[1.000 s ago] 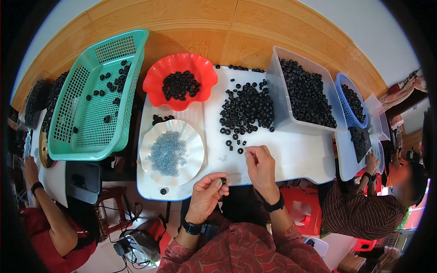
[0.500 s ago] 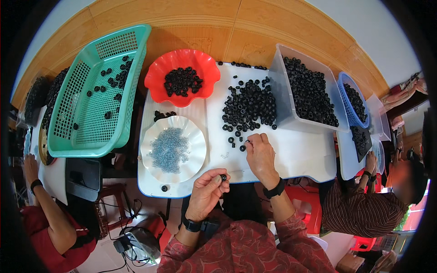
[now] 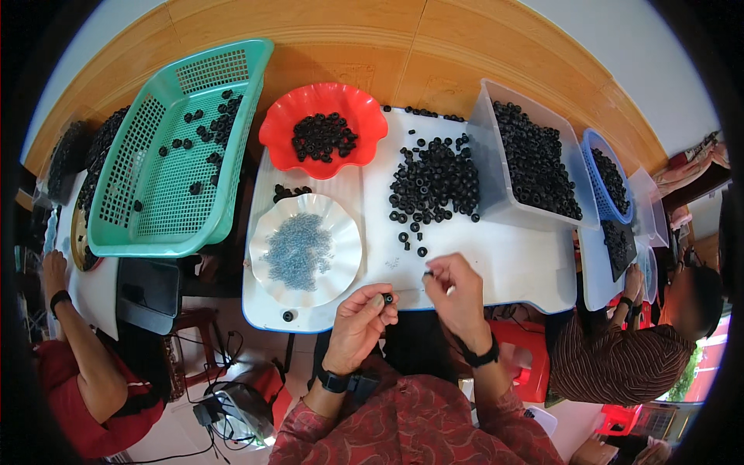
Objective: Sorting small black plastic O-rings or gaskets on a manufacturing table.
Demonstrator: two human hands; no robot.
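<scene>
As I watch, left hand (image 3: 363, 319): pinched on a black part (image 3: 387, 299), by the worktop's (image 3: 519, 271) front edge.
Right hand (image 3: 459, 291): fingertips together on a small dark piece (image 3: 428, 274), apart from it.
Pile (image 3: 434, 182): plenty left, toward back edge.
Red bowl (image 3: 279, 128): back-left corner; contents finished, cannot tell.

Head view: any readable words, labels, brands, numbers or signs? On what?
None readable.
Green basket, red bowl, white plate, clear bin: no lettering made out.
Black wristbands: too small to tell.
Black bead in the left hand: too small to tell.
</scene>
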